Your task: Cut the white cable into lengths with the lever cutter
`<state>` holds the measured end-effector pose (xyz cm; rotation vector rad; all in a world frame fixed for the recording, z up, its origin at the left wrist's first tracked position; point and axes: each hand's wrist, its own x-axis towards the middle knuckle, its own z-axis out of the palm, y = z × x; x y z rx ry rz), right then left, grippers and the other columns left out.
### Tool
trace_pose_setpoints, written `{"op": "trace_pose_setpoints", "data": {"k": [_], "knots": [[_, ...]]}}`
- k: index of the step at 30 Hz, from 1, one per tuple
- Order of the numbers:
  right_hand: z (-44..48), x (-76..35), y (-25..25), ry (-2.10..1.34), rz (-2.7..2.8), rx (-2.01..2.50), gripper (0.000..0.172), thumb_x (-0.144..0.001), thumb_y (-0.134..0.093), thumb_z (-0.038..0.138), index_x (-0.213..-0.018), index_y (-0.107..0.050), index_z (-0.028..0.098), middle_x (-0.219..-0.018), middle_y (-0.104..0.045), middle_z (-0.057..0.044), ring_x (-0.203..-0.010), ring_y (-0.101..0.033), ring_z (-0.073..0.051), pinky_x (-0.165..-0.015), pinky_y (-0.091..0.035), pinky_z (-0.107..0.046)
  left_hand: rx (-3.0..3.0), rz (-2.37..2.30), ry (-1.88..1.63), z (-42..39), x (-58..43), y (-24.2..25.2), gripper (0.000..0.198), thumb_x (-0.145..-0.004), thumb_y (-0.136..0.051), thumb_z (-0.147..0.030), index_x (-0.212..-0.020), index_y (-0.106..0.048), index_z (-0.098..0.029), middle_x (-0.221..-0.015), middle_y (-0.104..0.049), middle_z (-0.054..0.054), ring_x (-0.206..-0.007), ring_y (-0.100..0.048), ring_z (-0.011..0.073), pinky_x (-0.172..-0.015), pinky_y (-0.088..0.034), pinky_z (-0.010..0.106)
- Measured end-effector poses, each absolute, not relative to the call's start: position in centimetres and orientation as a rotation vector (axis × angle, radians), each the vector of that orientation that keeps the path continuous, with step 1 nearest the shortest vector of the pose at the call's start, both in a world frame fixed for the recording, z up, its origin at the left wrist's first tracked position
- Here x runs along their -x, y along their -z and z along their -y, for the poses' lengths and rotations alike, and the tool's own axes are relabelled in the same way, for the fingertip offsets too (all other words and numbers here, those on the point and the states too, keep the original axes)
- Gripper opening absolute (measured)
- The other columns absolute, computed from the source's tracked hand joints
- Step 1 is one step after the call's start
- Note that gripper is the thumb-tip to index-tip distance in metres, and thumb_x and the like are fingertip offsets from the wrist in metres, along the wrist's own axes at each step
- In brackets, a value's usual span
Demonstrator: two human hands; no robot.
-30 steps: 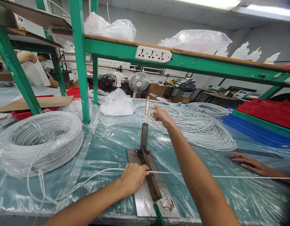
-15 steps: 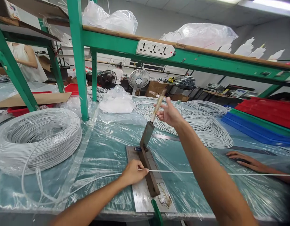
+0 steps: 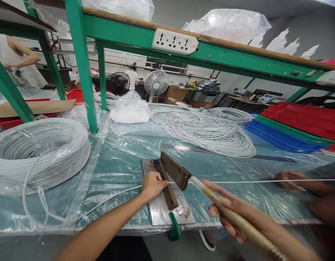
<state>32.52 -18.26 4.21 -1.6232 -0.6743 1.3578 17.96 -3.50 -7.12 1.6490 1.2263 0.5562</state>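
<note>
My left hand [image 3: 153, 185] is closed in a pinch on a thin white cable [image 3: 129, 190] at the left side of a lever cutter's fixed bar [image 3: 166, 188]. The cable crosses the bar and runs on to the right. The cutter's brown blade arm [image 3: 176, 170] slants down to the right, raised at an angle beside the bar. My right hand [image 3: 242, 209], smeared by motion, is around the worn, taped lever handle [image 3: 229, 214]. The cutter's metal base plate [image 3: 156, 216] lies at the table's front edge, near a green-handled clamp [image 3: 174, 227].
A large coil of cable [image 3: 42, 152] lies at left. Loose cable loops [image 3: 205, 130] and a steel ruler [image 3: 183, 147] are behind the cutter. Stacked trays [image 3: 298, 127] stand right. Another person's hand [image 3: 291, 178] is by the cable at right. A green shelf frame [image 3: 115, 36] spans above.
My right hand has swung the lever down and toward me, lowering the blade arm. The left hand keeps its pinch at the bar. The other person's hand has risen to the cable.
</note>
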Motion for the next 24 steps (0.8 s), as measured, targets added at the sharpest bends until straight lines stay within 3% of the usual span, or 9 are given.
{"op": "trace_pose_setpoints", "data": {"k": [1,3,7,9,14,17,20,24], "knots": [[18.9,-32.1,-3.8,-1.397,0.609,1.635,0.080,-0.060,-0.076,0.046,-0.126,-0.037,0.024,-0.073,-0.064,-0.002,-0.044,-0.052,-0.010,-0.033,-0.041,-0.016,-1.657,-1.230,-0.555,3.5,-17.9,7.0,0.025,-0.064,-0.064,-0.031,-0.050,-0.046,-0.019,-0.051,-0.044,-0.005,-0.054,-0.041,0.0114,-0.051,-0.024,0.025],[19.8,-31.2,-3.4,-1.445,0.525,1.631,0.077,-0.059,-0.077,0.042,-0.123,-0.038,0.022,-0.075,-0.062,-0.001,-0.043,-0.050,-0.009,-0.032,-0.040,-0.015,-1.675,-1.240,-0.554,3.6,-17.9,6.8,0.025,-0.064,-0.063,-0.029,-0.050,-0.045,-0.019,-0.052,-0.044,-0.005,-0.055,-0.041,0.0116,-0.052,-0.024,0.025],[20.2,-29.6,-3.1,-1.569,0.437,1.635,0.034,-0.069,-0.067,0.031,-0.095,-0.048,0.018,-0.060,-0.052,0.005,-0.033,-0.039,-0.003,-0.030,-0.037,-0.013,-1.702,-1.242,-0.556,3.7,-17.8,6.6,0.025,-0.064,-0.063,-0.029,-0.050,-0.045,-0.019,-0.052,-0.044,-0.005,-0.055,-0.042,0.0120,-0.051,-0.024,0.025],[19.8,-29.3,-2.7,-1.615,0.379,1.691,0.025,-0.073,-0.062,0.034,-0.084,-0.046,0.019,-0.050,-0.042,0.008,-0.028,-0.031,-0.002,-0.027,-0.031,-0.012,-1.711,-1.235,-0.561,3.7,-17.7,6.6,0.026,-0.064,-0.063,-0.030,-0.050,-0.044,-0.019,-0.051,-0.044,-0.005,-0.054,-0.042,0.0118,-0.050,-0.024,0.025],[19.1,-29.5,-0.6,-1.577,0.545,1.897,0.030,-0.071,-0.056,0.043,-0.076,-0.036,0.021,-0.036,-0.029,0.012,-0.021,-0.021,-0.005,-0.021,-0.020,-0.014,-1.709,-1.212,-0.581,3.6,-17.7,6.9,0.029,-0.064,-0.064,-0.032,-0.049,-0.043,-0.019,-0.048,-0.041,-0.005,-0.051,-0.041,0.0108,-0.049,-0.022,0.024],[19.5,-29.9,0.2,-1.537,0.618,1.836,0.042,-0.060,-0.062,0.048,-0.082,-0.037,0.022,-0.036,-0.029,0.013,-0.022,-0.016,-0.003,-0.023,-0.015,-0.014,-1.688,-1.185,-0.602,3.5,-17.8,7.4,0.028,-0.064,-0.064,-0.032,-0.050,-0.045,-0.018,-0.048,-0.040,-0.006,-0.051,-0.040,0.0102,-0.048,-0.021,0.024],[20.3,-29.8,1.3,-1.494,0.627,1.752,0.044,-0.062,-0.059,0.051,-0.088,-0.040,0.022,-0.039,-0.025,0.014,-0.025,-0.013,-0.003,-0.027,-0.013,-0.015,-1.654,-1.143,-0.627,3.4,-17.9,8.0,0.028,-0.064,-0.064,-0.032,-0.050,-0.044,-0.018,-0.048,-0.041,-0.006,-0.050,-0.039,0.0095,-0.048,-0.021,0.023],[21.3,-28.4,4.9,-1.198,0.794,1.761,0.039,-0.062,-0.064,0.050,-0.073,-0.045,0.018,-0.051,-0.033,0.007,-0.039,-0.026,-0.004,-0.036,-0.022,-0.017,-1.583,-1.079,-0.676,3.1,-17.8,8.8,0.030,-0.063,-0.064,-0.031,-0.049,-0.041,-0.018,-0.047,-0.039,-0.006,-0.050,-0.036,0.0086,-0.049,-0.021,0.022]]}}
